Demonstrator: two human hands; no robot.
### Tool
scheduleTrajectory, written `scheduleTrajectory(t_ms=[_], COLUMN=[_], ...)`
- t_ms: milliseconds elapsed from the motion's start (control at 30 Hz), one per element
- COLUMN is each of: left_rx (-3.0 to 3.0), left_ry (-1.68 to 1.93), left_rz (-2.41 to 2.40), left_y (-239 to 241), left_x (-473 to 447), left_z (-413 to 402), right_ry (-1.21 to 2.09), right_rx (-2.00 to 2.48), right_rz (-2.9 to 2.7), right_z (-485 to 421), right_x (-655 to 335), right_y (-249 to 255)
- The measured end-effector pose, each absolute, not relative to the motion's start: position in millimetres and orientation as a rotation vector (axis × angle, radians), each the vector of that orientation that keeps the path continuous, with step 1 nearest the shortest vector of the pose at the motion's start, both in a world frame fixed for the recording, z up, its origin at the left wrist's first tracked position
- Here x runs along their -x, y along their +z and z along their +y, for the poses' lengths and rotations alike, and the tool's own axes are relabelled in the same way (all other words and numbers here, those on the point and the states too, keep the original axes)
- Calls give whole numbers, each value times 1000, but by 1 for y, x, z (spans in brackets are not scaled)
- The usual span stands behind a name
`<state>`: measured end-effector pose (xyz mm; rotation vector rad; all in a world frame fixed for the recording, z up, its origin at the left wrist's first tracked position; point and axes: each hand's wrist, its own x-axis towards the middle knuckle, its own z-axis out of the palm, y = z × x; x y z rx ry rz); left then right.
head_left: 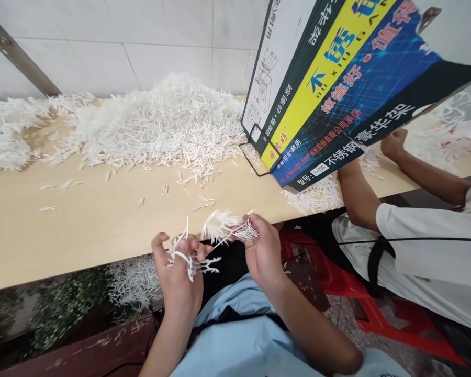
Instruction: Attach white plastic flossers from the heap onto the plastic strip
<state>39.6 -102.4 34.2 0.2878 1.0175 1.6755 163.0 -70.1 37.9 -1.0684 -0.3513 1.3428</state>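
Observation:
Just off the table's front edge, my left hand (178,285) has its fingers curled around a white branched plastic stem (192,262). My right hand (265,254) pinches a bunch of fine white plastic sprigs (220,226) between thumb and fingers. A thin white strand runs between the two hands. Which piece it belongs to, I cannot tell. Beyond them, a large heap of small white sprigs (160,123) lies on the wooden table (82,220) against the tiled wall. Several loose sprigs (206,201) are scattered in front of the heap.
A printed cardboard box (337,78) stands to the right, with a black wire frame (255,162) at its base. Past it sits another person; a forearm (359,196) shows. Red stools (388,319) stand below. White branches (135,283) and green foliage (70,303) lie under the table.

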Motion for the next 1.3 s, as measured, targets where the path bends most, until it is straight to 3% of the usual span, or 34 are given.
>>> scheduleTrajectory(t_ms=[200,500,667,733,800,867,933,1167,1300], left_rx=[-898,-1459,-1366,-1360,-1360,-1362,-1354,-1423,-1440], left_ry=[1487,1057,1176,1201,1225,1240,1222,1119,1078], left_rz=[1536,1218,1376,1401,1440,1472,1474,1428,1408], left_y=[37,11,11,16,21,23,22,8,6], left_x=[-15,-32,-29,-24,-18,-12,-9,-5,-1], left_z=[-76,-58,-51,-49,-46,-39,-30,-12,-18], right_ry=[1322,1438,1508,1395,1073,724,573,679,701], right_rx=[1065,994,1075,1278,1486,1513,1411,1282,1292], right_rz=[-508,-53,-440,-810,-1179,-1404,-1563,-2078,-1641], right_z=[-40,-20,-30,-35,-34,-29,-19,36,92], right_x=[-158,-159,-171,-186,-204,-216,-216,-165,-171], right_y=[49,47,38,33,31,33,38,33,27])
